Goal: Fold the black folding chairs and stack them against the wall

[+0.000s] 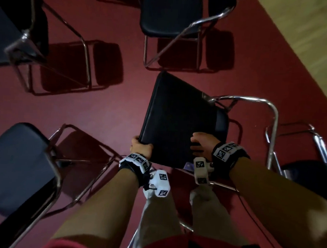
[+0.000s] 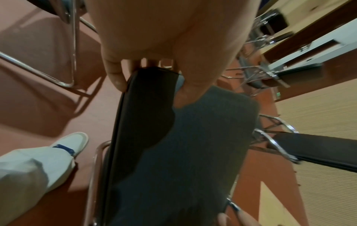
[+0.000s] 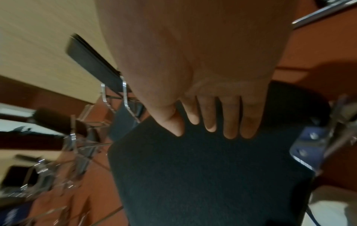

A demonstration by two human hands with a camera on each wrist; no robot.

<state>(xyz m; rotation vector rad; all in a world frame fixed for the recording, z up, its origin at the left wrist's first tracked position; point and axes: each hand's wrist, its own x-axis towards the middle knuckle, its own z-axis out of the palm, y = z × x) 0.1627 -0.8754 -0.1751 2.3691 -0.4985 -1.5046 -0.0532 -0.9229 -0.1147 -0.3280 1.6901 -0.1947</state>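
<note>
A black folding chair stands right in front of me, its padded seat tipped up on its chrome frame. My left hand grips the seat's near left corner; in the left wrist view the thumb and fingers curl round the seat's edge. My right hand rests at the near right side of the seat. The right wrist view has its fingers lying straight and flat on the seat's dark underside.
More unfolded black chairs stand around on the red floor: one at the near left, one at the far left, one ahead. Another chair is close on the right. A pale wood surface lies far right.
</note>
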